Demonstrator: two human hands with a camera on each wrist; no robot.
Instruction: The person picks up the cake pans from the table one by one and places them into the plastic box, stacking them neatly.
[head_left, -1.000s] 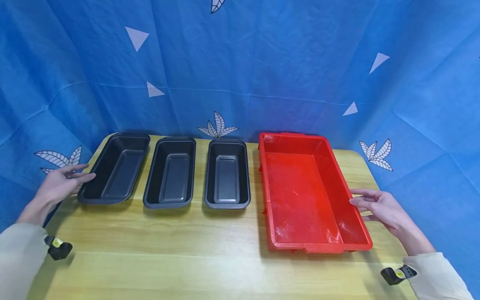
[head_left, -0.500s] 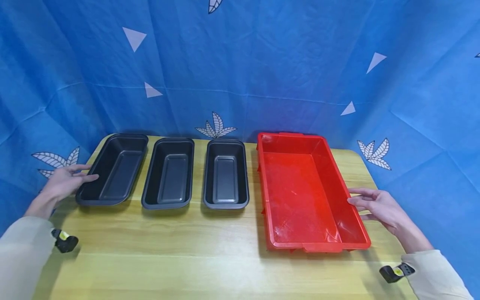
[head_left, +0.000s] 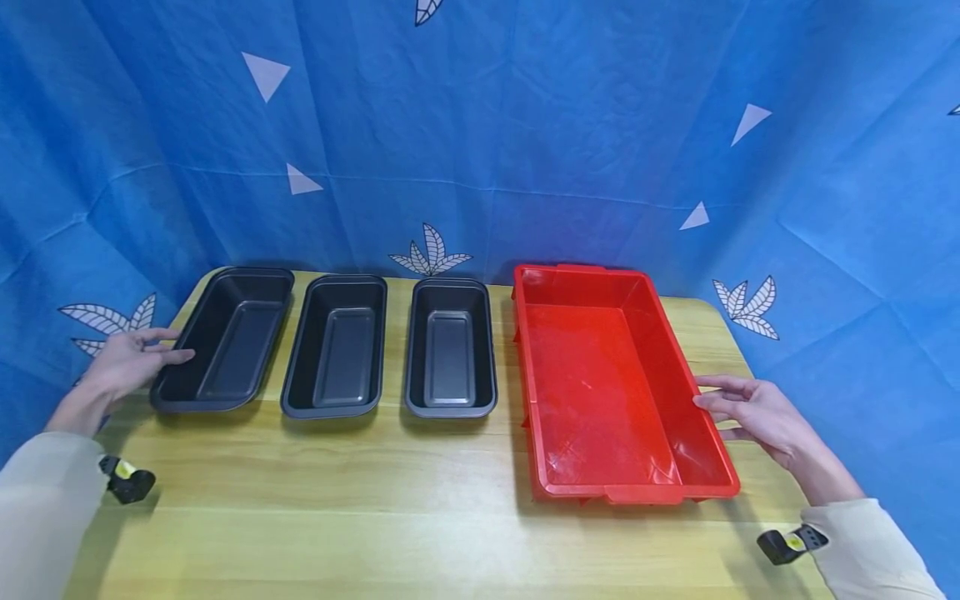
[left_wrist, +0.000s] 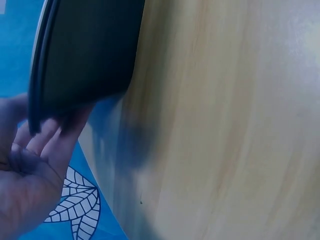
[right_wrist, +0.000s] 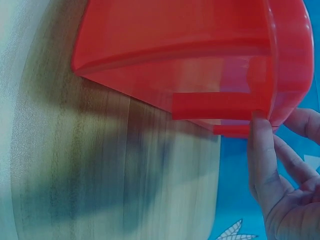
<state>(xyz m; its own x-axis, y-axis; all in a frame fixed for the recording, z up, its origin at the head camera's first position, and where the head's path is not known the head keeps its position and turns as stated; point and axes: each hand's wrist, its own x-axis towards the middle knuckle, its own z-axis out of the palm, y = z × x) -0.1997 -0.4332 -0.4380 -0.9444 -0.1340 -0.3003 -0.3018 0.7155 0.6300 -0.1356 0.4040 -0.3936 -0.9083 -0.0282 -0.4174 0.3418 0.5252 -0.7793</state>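
Three dark grey loaf pans stand in a row on the left half of the table. My left hand (head_left: 123, 364) pinches the outer rim of the leftmost loaf pan (head_left: 243, 350), thumb over the inside and other fingers against the outer wall. In the left wrist view those fingers (left_wrist: 60, 140) reach up under the pan's rim. On the right lies a large red plastic tray (head_left: 600, 392). Its right rim is between the thumb and fingers of my right hand (head_left: 761, 421); the right wrist view shows a finger (right_wrist: 263, 160) beneath the tray's lip. Both containers hold nothing.
The middle loaf pan (head_left: 351, 358) and the third loaf pan (head_left: 452, 358) stand between the held pan and the tray. A wooden table (head_left: 360, 517) bears everything. Blue patterned cloth (head_left: 480, 108) hangs close behind and at both sides.
My left hand has shifted slightly right, its thumb reaching farther over the pan's rim. The right hand keeps its place on the tray. The head view has shifted a little.
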